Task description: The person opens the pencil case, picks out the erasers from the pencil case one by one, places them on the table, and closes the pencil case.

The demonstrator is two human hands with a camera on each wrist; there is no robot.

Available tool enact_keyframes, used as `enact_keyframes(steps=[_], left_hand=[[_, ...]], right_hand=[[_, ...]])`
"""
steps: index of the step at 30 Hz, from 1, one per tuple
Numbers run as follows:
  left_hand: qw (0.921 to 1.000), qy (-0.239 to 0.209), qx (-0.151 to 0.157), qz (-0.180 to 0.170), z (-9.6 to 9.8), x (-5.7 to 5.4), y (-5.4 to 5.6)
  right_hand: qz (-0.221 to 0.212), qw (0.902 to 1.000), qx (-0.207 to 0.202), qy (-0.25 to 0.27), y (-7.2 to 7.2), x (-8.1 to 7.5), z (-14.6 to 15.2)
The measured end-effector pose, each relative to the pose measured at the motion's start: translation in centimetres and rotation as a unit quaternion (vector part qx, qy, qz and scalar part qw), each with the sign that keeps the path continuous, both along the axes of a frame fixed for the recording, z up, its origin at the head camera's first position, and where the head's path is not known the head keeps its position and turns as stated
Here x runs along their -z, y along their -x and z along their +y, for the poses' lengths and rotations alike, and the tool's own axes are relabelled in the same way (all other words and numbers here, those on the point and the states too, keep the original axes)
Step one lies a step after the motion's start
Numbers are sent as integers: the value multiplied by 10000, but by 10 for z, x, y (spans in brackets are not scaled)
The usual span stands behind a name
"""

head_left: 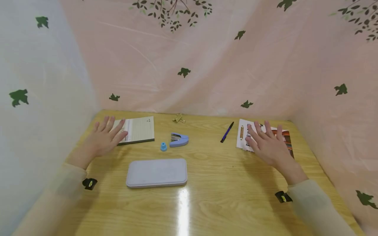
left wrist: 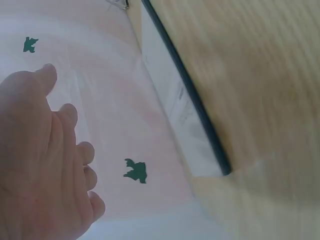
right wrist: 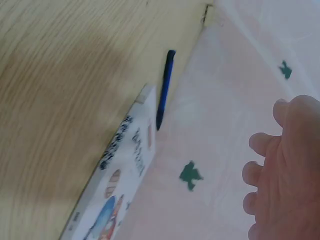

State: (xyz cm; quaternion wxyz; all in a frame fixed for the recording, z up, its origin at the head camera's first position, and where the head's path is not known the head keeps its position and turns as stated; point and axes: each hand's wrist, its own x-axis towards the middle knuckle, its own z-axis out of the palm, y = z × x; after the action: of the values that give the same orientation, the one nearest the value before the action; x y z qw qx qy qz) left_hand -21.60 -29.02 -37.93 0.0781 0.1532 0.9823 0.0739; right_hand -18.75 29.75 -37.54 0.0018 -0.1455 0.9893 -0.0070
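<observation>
Pale yellow wood covers the table (head_left: 221, 200) before me, walled round by pinkish cloth (head_left: 206, 82) printed with dark green birds and leafy branches. Someone in light, sheer sleeves (head_left: 320, 203) stretches both arms over it, palms down. On the person's left, the left hand (head_left: 104, 139) hovers with fingers straight and spread apart, above the near left part of a lined notepad (head_left: 143, 129) with a dark edge; the left wrist view shows a gap between that hand and the pad. Across from it, the right hand (head_left: 270, 147) is likewise spread wide, its fingers apart over a white-covered book (head_left: 241, 141), which lies toward the table's far right corner with coloured pictures on its front. From the right wrist I can see clear space between fingers and cover.

Just left of the book, a blue pen (head_left: 227, 132) with black ends lies at a slant. Between the two hands sit a periwinkle stapler (head_left: 180, 141), a small bright-blue stepped piece (head_left: 163, 147) just beside it, and, near the back cloth, a gold binder clip (head_left: 178, 118). Closest to the person rests a closed lavender pencil case (head_left: 157, 173), its long side running across the table.
</observation>
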Motion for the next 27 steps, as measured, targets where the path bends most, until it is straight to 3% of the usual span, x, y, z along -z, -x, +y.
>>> enact_keyframes(steps=[5,9,14,18,24,27], left_hand=[[9991,256,308,140,-1,-14,-1],[9971,280,671,220,7,-14,-10],[9929,-133,1168,183,22,4,-29],[9876,-555,1465,116,30,22,-44],[9652,-956,2395,433,37,49,-54],[9590,-1085,2574,474,40,58,-59]], right_hand=[[298,9983,-484,-84,-9,-10,-27],[563,9935,-982,-137,-15,-13,-52],[632,9823,-1748,244,-20,-4,-81],[434,9669,-2422,678,-24,12,-104],[-394,9433,-2992,1380,-27,34,-142],[-965,9350,-2948,1719,-26,43,-159]])
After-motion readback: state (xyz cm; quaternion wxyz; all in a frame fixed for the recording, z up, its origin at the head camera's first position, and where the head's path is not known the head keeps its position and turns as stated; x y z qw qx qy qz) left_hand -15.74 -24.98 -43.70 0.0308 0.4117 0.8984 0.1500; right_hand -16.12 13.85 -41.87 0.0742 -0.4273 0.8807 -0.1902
